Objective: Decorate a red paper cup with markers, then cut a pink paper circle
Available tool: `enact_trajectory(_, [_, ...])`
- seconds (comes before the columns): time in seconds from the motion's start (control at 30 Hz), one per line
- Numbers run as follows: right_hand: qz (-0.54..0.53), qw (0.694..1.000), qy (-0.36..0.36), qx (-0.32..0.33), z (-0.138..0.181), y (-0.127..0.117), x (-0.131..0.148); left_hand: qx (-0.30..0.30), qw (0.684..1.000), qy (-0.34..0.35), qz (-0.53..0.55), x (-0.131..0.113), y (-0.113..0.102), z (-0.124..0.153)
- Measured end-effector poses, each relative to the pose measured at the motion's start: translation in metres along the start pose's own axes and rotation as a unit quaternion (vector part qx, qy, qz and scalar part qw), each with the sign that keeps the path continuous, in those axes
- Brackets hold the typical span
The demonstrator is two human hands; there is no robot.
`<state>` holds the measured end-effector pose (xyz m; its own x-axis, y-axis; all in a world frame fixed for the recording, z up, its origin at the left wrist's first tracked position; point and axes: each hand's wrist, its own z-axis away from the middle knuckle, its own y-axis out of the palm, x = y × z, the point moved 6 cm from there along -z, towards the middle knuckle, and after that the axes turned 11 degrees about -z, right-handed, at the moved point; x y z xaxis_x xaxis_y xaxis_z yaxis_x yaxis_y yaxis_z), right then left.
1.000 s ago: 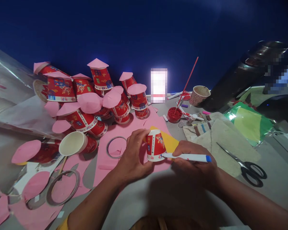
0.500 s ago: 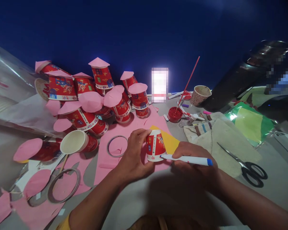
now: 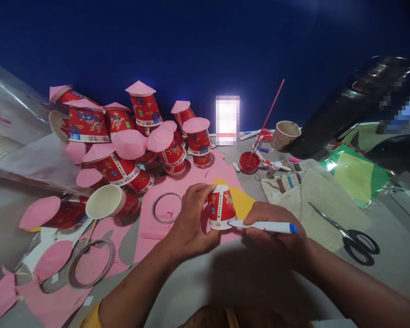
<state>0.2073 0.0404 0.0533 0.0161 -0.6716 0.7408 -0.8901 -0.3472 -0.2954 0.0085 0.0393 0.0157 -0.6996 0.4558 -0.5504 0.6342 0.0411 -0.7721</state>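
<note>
A red printed paper cup point(image 3: 222, 205) stands upside down at the middle of the table, its white rim at the bottom. My left hand point(image 3: 193, 216) is closed around its left side, thumb low near the rim and fingers at the top. In my right hand point(image 3: 276, 225) is a white marker with a blue end point(image 3: 268, 226), lying nearly level. Its tip touches the white rim, where small pink and blue marks show. Pink paper point(image 3: 153, 196) and a yellow sheet point(image 3: 244, 199) lie beneath and behind the cup.
Red cups with pink paper cones point(image 3: 141, 107) are stacked at back left. Tape rolls point(image 3: 90, 264) lie at left. To the right are scissors point(image 3: 348, 237), a cloth point(image 3: 317, 205), a red paint pot point(image 3: 248, 163) with a stick, a patterned cup point(image 3: 286, 135) and a dark bottle point(image 3: 341, 100).
The marker's blue end has shifted slightly left with my right hand, its tip still at the rim. My left hand and the cup have hardly moved.
</note>
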Motion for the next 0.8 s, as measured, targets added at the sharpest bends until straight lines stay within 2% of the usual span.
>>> enact_trajectory(0.27, [0.016,1.0,-0.007,0.025,-0.0006,0.0019,0.0019,0.005,1.0,0.0,-0.018,-0.0014,-0.0014,-0.0008])
enact_trajectory(0.47, [-0.001,1.0,0.022,-0.011,0.0005,-0.0037,-0.0027,0.003,1.0,-0.003,-0.02,-0.0006,-0.0012,-0.0008])
enact_trajectory(0.67, [0.007,1.0,0.004,0.019,-0.0009,-0.0001,0.0,0.009,1.0,-0.008,-0.004,0.0015,0.0006,0.0005])
enact_trajectory(0.8, [0.005,1.0,0.022,0.006,-0.0008,-0.001,-0.0013,0.001,1.0,-0.007,0.001,0.0009,-0.0003,-0.0001])
